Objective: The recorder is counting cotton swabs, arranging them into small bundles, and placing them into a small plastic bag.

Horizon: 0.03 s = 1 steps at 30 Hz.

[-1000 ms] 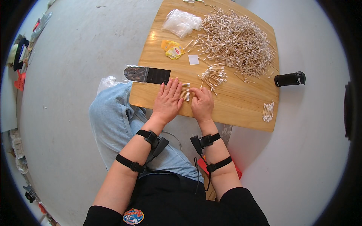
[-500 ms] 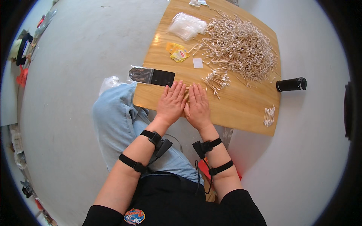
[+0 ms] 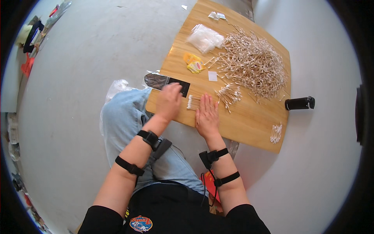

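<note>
A neat row of cotton swabs [image 3: 193, 102] lies side by side near the front edge of the wooden table. My right hand [image 3: 207, 117] rests flat at the row's right side, fingers stretched out and partly covering it. To the left, my left hand [image 3: 169, 102] is over the lower part of a black pouch [image 3: 182, 86] with a clear end; motion blurs its fingers, so their hold is unclear. Just right of my right hand is a small loose bunch of cotton swabs [image 3: 229, 94].
A big heap of cotton swabs [image 3: 253, 58] covers the table's far right. Beyond the pouch are yellow packets [image 3: 194, 64], a white square [image 3: 212, 76] and clear plastic bags [image 3: 205, 38]. More swabs [image 3: 276, 133] lie at the right corner, below a black cylinder [image 3: 299, 103] past the edge.
My left hand has lifted away from the swab row and moved left toward the black pouch, uncovering the row. My right hand stays flat beside the swabs. The whole view has shifted slightly.
</note>
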{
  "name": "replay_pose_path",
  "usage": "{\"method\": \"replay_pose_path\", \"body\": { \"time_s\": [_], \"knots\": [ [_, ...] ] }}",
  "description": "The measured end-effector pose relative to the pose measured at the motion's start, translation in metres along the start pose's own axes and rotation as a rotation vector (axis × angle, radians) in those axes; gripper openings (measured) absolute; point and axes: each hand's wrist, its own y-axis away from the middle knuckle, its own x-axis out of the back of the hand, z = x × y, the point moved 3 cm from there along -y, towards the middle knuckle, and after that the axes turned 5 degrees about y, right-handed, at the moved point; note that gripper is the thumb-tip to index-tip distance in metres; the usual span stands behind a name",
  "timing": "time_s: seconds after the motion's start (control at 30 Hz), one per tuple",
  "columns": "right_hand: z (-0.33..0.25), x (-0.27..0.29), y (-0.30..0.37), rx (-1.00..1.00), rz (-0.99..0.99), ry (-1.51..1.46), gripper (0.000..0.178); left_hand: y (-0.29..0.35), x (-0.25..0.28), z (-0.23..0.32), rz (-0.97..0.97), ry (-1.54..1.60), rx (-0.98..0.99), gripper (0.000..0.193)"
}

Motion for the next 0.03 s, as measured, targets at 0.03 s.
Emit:
{"method": "replay_pose_path", "body": {
  "time_s": [0.03],
  "knots": [
    [0.0043, -0.0007, 0.0014, -0.007, -0.003, 0.008, 0.062, -0.0116, 0.0145, 0.0043, -0.074, -0.097, 0.18, 0.052]
  ]
}}
